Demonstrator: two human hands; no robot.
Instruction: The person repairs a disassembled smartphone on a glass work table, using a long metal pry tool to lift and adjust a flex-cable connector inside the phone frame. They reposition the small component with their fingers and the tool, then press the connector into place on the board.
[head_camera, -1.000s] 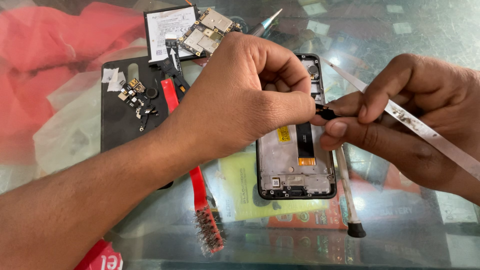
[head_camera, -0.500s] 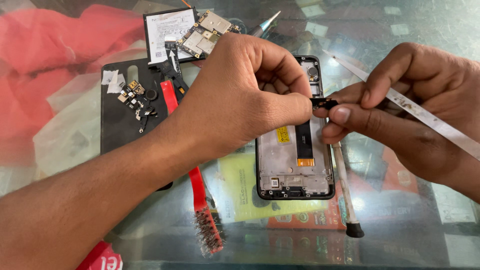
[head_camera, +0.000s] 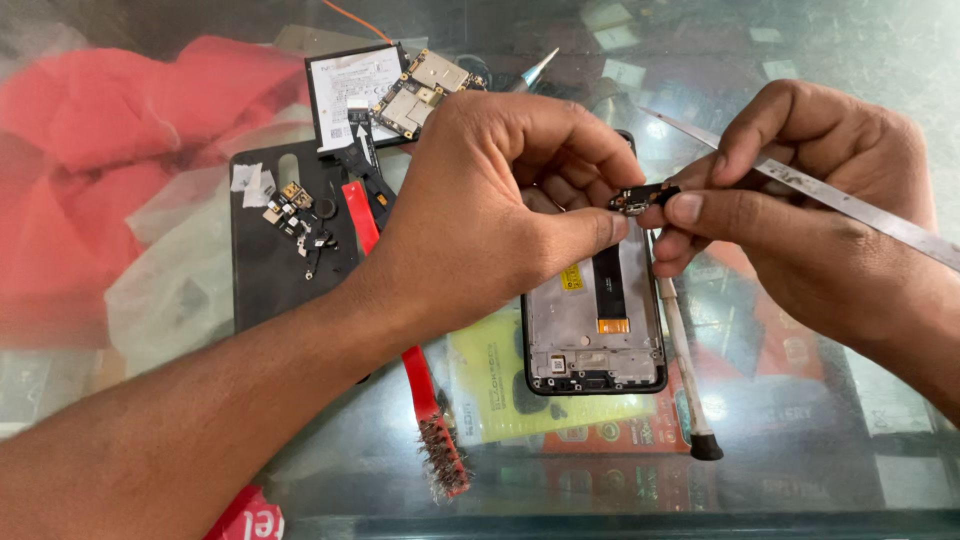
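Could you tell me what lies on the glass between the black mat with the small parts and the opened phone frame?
In the head view, a red-handled wire brush lies between the black mat and the phone frame.

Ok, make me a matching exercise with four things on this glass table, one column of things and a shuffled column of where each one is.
Things:
1. small black circuit part
2. red-handled wire brush
3. opened black phone frame
4. green circuit board

Places:
A. lying on the white battery
B. below both hands, on the yellow sheet
C. pinched between left hand and right hand
D. partly under the left forearm

Pairs: 1-C, 2-D, 3-B, 4-A
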